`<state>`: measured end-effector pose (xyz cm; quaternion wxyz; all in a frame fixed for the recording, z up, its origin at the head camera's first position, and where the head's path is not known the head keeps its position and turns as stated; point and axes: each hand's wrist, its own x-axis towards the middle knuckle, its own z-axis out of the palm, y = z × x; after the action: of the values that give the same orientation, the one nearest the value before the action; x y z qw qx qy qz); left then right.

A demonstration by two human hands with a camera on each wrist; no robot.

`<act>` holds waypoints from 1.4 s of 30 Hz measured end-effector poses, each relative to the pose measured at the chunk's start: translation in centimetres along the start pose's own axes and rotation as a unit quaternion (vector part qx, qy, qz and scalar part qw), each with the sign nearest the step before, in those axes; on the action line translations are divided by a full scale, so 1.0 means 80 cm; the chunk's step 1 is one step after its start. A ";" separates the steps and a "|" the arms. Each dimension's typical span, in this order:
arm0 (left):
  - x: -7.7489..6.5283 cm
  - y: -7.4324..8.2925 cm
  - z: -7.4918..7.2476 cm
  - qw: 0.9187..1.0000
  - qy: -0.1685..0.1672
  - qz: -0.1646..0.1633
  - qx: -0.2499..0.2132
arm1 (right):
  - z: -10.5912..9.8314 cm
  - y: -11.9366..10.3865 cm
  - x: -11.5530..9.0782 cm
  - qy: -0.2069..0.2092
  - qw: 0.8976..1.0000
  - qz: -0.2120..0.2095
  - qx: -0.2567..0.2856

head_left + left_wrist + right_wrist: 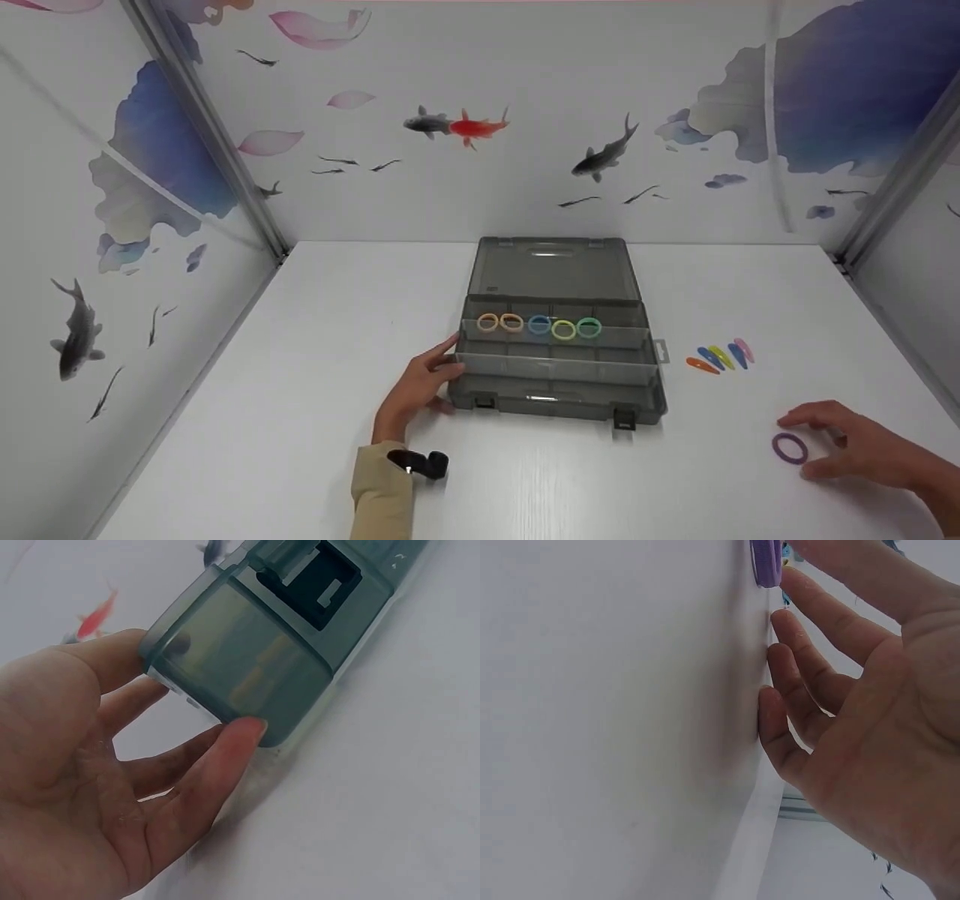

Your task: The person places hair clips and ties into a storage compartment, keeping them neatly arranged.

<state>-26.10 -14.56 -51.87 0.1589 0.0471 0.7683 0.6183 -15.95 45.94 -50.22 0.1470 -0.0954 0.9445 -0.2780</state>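
Purple ring (766, 564): one, at the right side of the white counter (337, 315), well apart from the box; probably light, with a ribbed, springy look that suggests little risk of slipping or breaking; best pinched across its outer edge

Right hand (855, 446): thumb and fingers parted, the ring lying between thumb and index finger; no firm pinch shows, and light contact is hard to rule out

Grey box (555, 407): one, see-through and probably stiff plastic, mid-counter, its lid (555, 274) laid back; likely light for its size, smooth, best held by a side wall, since thin partitions could flex

Left hand (420, 386): grips the box's left side near the front corner

Rings in the box: five in a row toward the back, namely two orange rings (487, 331), one blue ring (529, 325), one yellow ring (564, 339) and one green ring (600, 328)

Clips beside the box: five, fanned out to its right, namely one orange clip (703, 365), two blue clips (738, 355), one yellow clip (721, 357) and one pink clip (744, 350)
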 end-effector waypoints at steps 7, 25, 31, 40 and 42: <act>0.001 0.001 0.001 1.000 0.001 -0.004 -0.008 | 0.000 -0.002 0.002 -0.002 1.000 -0.020 0.000; 0.001 0.001 -0.001 1.000 0.009 -0.002 0.000 | 0.004 -0.017 0.017 0.029 0.999 0.015 -0.025; 0.002 0.000 -0.001 1.000 0.007 0.001 0.006 | 0.001 -0.035 0.028 0.020 0.998 0.059 -0.001; 0.001 0.001 0.000 1.000 0.007 0.003 0.000 | -0.006 -0.069 0.040 0.045 0.997 0.053 0.015; 0.002 0.000 0.000 1.000 0.007 0.005 0.002 | -0.008 -0.079 0.043 0.059 0.997 0.040 0.016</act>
<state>-26.22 -14.54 -51.91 0.1504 0.0469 0.7704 0.6178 -18.79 40.11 -47.00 0.1033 -0.0386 0.9499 -0.2924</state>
